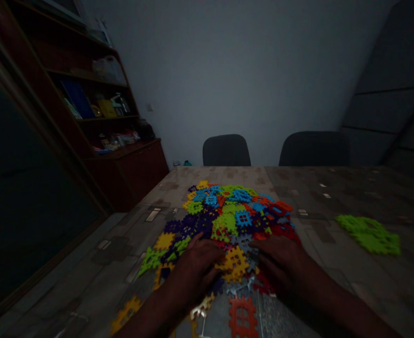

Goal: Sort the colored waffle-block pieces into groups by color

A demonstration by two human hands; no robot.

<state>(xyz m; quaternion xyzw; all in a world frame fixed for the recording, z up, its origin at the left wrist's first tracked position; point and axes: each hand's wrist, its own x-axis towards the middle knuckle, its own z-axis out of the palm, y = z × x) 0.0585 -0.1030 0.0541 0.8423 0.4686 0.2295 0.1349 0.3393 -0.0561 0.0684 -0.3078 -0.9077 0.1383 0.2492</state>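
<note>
A heap of plastic interlocking pieces (228, 223) in several colours covers the middle of the table. My left hand (200, 260) lies at the near side of the heap. Its fingers and thumb close on the left edge of a yellow window-shaped interlocking piece (235, 264). My right hand (280, 256) is over the heap's right side, fingers stretched toward a grey interlocking piece (244, 241); I see nothing held in it. Below the yellow piece, an orange window-shaped piece (242, 317) lies flat between my forearms. The room is dim and small details blur.
Joined lime-green pieces (369, 234) lie apart on the right of the patterned table (312, 192). A yellow piece (126, 313) is beside my left forearm. Two dark chairs (226, 150) stand at the far side. A wooden shelf unit (122, 157) stands at left.
</note>
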